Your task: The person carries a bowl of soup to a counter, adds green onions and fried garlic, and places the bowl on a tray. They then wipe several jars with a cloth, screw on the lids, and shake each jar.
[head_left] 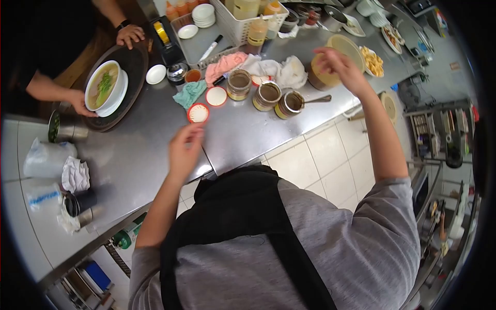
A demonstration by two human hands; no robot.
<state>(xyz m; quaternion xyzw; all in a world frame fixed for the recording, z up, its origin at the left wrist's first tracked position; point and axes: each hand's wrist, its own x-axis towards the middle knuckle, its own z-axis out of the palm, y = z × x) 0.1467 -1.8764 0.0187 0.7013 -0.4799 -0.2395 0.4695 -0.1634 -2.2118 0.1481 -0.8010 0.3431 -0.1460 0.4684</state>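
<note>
My left hand hovers over the steel counter, fingers loosely bent and slightly blurred, just below a red-rimmed jar lid. No object shows in it. My right hand is over a plastic tub of brownish contents, its fingers partly spread across the tub's rim in this view. Behind that hand lies a round, pale translucent lid. Between my hands stand three open glass jars, one at the back, one in the middle and a dark one with a spoon sticking out.
At the left, a co-worker's hand touches a white bowl of soup with chopped greens, on a dark round tray. Cloths lie behind the jars. A white basket holds bottles. Yellow pieces fill a dish at right.
</note>
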